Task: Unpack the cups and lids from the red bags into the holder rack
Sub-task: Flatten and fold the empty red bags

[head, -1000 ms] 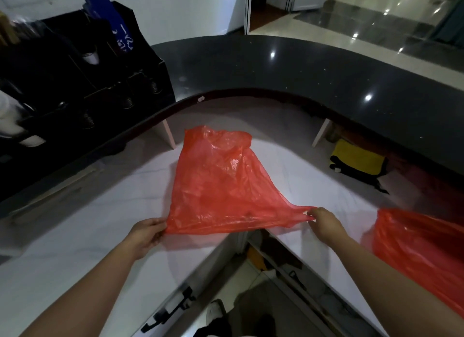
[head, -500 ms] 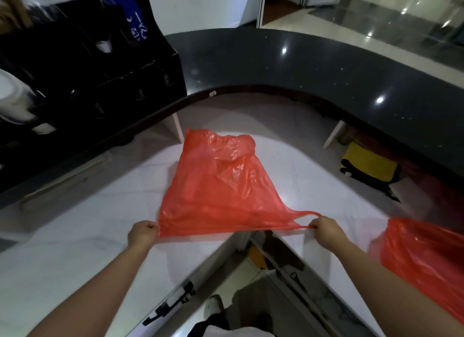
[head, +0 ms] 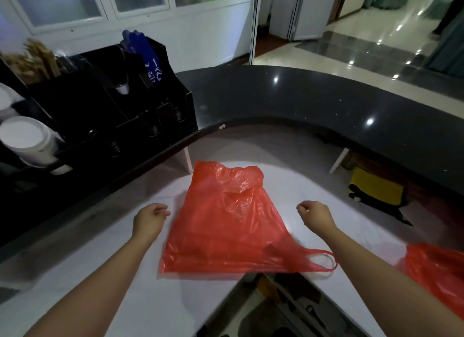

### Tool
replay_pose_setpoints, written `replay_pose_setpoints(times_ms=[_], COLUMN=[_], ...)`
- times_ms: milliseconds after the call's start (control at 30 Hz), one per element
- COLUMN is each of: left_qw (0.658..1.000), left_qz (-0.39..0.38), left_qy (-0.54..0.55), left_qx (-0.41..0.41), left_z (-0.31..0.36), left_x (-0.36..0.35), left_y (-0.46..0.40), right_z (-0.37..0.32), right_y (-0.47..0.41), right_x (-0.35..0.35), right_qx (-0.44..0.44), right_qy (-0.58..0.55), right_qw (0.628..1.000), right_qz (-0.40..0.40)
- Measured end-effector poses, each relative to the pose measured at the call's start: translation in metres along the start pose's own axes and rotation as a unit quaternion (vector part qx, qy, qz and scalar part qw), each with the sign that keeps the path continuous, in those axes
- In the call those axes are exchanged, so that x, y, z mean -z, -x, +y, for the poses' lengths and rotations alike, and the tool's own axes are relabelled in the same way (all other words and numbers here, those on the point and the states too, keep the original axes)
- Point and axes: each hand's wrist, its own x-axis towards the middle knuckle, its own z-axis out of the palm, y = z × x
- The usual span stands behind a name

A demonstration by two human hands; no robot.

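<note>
A flat, empty-looking red bag (head: 226, 226) lies spread on the white counter (head: 313, 186), one handle loop at its near right corner. My left hand (head: 150, 217) hovers just left of the bag, fingers loosely curled and holding nothing. My right hand (head: 315, 215) hovers to the bag's right, also curled and empty. A second red bag (head: 437, 274), bulging, sits at the right edge. The black holder rack (head: 100, 105) stands on the dark upper ledge at the left, with stacked white cups (head: 27, 140) lying in its left slots.
A curved black raised counter (head: 326, 105) wraps around the far side of the white one. A yellow and black cloth (head: 376, 191) lies under it at the right. Wooden sticks (head: 32, 60) and a blue packet (head: 148, 55) stand in the rack. The counter's near edge drops to shelves below.
Both hands have let go of the red bag's corners and moved forward beside it. The bag now lies flat on the counter. The view has tilted upward.
</note>
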Motion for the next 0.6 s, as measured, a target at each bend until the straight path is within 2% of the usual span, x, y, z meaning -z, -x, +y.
replay_pose_setpoints(times_ms=[100, 167, 267, 333, 400, 467, 533, 600], left_qw=[0.998, 0.985, 0.934, 0.904, 0.884, 0.857, 0.829, 0.821], left_qz=[0.001, 0.013, 0.04, 0.025, -0.006, -0.045, -0.077, -0.11], left_qy=[-0.014, -0.045, -0.123, -0.174, -0.236, -0.348, -0.455, -0.508], left_qx=[-0.069, -0.167, -0.334, -0.391, -0.404, -0.377, -0.315, -0.235], left_z=[0.041, 0.076, 0.133, 0.17, 0.204, 0.23, 0.246, 0.25], left_x=[-0.013, -0.028, -0.061, -0.088, -0.121, -0.157, -0.191, -0.217], left_y=[-0.015, -0.02, -0.021, -0.019, -0.017, -0.019, -0.024, -0.031], right_z=[-0.028, -0.044, -0.064, -0.071, -0.074, -0.072, -0.066, -0.06], right_y=[-0.019, -0.035, -0.058, -0.071, -0.082, -0.091, -0.099, -0.106], right_x=[-0.007, -0.011, -0.018, -0.022, -0.024, -0.023, -0.022, -0.019], right_qx=[-0.025, -0.04, -0.04, -0.042, -0.043, -0.041, -0.042, -0.04], right_qy=[-0.082, -0.125, -0.152, -0.176, -0.198, -0.2, -0.199, -0.198], right_qw=[0.996, 0.99, 0.984, 0.978, 0.972, 0.97, 0.97, 0.97], right_qz=[-0.021, -0.044, -0.083, -0.104, -0.12, -0.13, -0.136, -0.138])
